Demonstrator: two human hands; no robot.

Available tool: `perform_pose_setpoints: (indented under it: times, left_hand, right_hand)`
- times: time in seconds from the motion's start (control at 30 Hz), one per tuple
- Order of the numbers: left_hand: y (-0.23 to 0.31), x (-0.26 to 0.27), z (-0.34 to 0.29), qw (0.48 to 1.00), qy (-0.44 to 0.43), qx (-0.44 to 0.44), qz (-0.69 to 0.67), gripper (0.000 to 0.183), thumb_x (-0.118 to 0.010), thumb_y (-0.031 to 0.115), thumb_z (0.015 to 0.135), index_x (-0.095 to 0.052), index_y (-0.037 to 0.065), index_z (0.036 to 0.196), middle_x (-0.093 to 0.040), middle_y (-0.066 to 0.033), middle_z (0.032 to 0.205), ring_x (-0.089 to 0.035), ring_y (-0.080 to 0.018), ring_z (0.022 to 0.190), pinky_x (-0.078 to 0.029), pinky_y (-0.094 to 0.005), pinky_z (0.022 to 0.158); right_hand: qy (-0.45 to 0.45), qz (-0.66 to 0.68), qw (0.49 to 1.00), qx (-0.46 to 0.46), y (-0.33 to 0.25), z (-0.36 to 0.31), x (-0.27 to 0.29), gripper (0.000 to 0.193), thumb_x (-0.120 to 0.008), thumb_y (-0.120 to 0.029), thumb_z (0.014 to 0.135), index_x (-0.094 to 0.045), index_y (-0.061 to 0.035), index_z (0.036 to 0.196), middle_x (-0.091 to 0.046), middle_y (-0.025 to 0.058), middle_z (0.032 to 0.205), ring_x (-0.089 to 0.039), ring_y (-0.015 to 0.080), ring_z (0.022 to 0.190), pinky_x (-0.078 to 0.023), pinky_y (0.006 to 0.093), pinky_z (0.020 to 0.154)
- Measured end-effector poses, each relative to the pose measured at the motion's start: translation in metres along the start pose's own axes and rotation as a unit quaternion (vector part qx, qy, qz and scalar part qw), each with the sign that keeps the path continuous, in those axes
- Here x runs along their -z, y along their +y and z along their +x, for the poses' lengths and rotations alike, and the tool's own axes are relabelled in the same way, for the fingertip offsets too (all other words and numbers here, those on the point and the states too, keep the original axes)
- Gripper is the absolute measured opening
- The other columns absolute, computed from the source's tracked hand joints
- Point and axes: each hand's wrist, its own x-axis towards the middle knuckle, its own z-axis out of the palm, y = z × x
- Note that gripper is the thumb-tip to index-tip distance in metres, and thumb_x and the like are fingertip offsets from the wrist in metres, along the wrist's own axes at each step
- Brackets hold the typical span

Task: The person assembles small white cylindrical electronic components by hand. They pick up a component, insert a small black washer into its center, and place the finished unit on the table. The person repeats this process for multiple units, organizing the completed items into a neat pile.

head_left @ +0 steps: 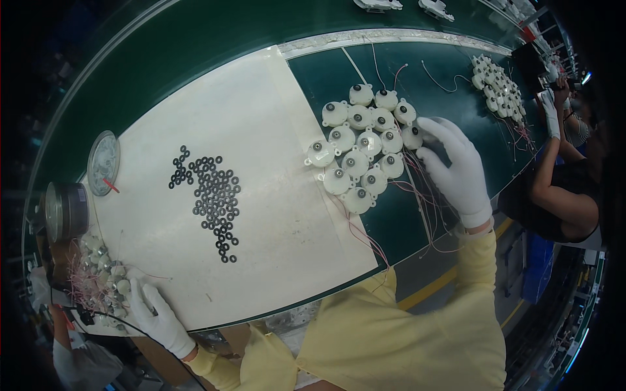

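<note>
My right hand (456, 171), in a white glove, has its thumb and fingers around a round white motor (412, 137) with a dark hub. That motor sits at the right edge of a cluster of similar white motors (356, 163), hubs facing up, their pink and white wires trailing toward me. My left hand (158, 318), also gloved in white, is beside a heap of small motors (103, 274) with tangled pink wires at the table's left end. Its fingers are apart, and nothing shows between them. Many small black rings (218, 195) lie loose on the white sheet between my hands.
A clear round lid (104, 163) with a red strip and a round container (66, 212) stand at the left. Another motor cluster (499, 89) lies on the green table at the far right, near a co-worker's gloved hand (551, 114). White parts (378, 4) rest at the back.
</note>
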Motion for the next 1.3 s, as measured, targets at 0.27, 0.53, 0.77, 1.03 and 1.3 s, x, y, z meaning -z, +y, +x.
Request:
perform_pose_setpoints:
  times: [0.27, 0.53, 0.77, 1.03, 1.3]
  left_hand:
    - [-0.005, -0.002, -0.004, 0.999, 0.023, -0.016, -0.030, 0.037, -0.063, 0.008, 0.103, -0.061, -0.005, 0.137, -0.066, -0.0177, 0.132, -0.063, -0.0243, 0.117, -0.049, -0.0347, 0.101]
    - [-0.010, -0.005, -0.012, 0.988, 0.053, 0.024, -0.140, 0.034, -0.061, 0.008, 0.104, -0.063, -0.005, 0.135, -0.071, -0.0088, 0.113, -0.060, -0.0110, 0.090, -0.049, -0.0244, 0.077]
    - [-0.008, -0.004, -0.021, 0.983, 0.041, 0.037, -0.174, 0.032, -0.060, 0.007, 0.103, -0.067, -0.002, 0.133, -0.060, 0.0025, 0.085, -0.043, -0.0047, 0.066, -0.037, -0.0220, 0.059]
    - [0.015, 0.014, -0.021, 0.973, 0.093, -0.003, -0.213, 0.033, -0.056, 0.013, 0.105, -0.068, 0.000, 0.133, -0.059, 0.0026, 0.079, -0.046, -0.0058, 0.064, -0.038, -0.0230, 0.057]
    - [0.102, 0.004, -0.016, 0.783, -0.015, -0.104, -0.613, 0.046, -0.047, 0.021, 0.111, -0.049, -0.009, 0.146, -0.065, -0.0049, 0.085, -0.057, -0.0139, 0.065, -0.047, -0.0274, 0.059]
  right_hand:
    - [-0.021, -0.076, 0.995, 0.058, 0.004, 0.005, 0.004, 0.020, -0.069, 0.003, 0.083, -0.073, -0.0021, 0.102, -0.070, 0.0138, 0.096, -0.071, 0.0284, 0.085, -0.055, 0.0344, 0.077]
    - [0.019, -0.030, 0.999, -0.022, 0.011, 0.025, 0.019, 0.032, -0.055, 0.004, 0.092, -0.071, 0.0009, 0.120, -0.072, 0.0161, 0.105, -0.071, 0.0255, 0.098, -0.054, 0.0332, 0.088]
    - [-0.106, -0.010, 0.994, -0.025, 0.029, 0.045, 0.005, 0.034, -0.052, 0.002, 0.094, -0.071, 0.0010, 0.123, -0.073, 0.0161, 0.115, -0.071, 0.0253, 0.102, -0.053, 0.0324, 0.091]
    - [-0.058, -0.057, 0.996, 0.033, -0.022, 0.060, 0.033, 0.039, -0.057, 0.004, 0.094, -0.066, 0.0035, 0.132, -0.071, 0.0139, 0.124, -0.068, 0.0199, 0.108, -0.051, 0.0304, 0.097]
    - [-0.038, -0.040, 0.837, 0.544, -0.245, 0.024, -0.079, 0.043, -0.077, -0.012, 0.074, -0.069, -0.0197, 0.115, -0.069, 0.0096, 0.109, -0.061, 0.0184, 0.073, -0.043, 0.0308, 0.060]
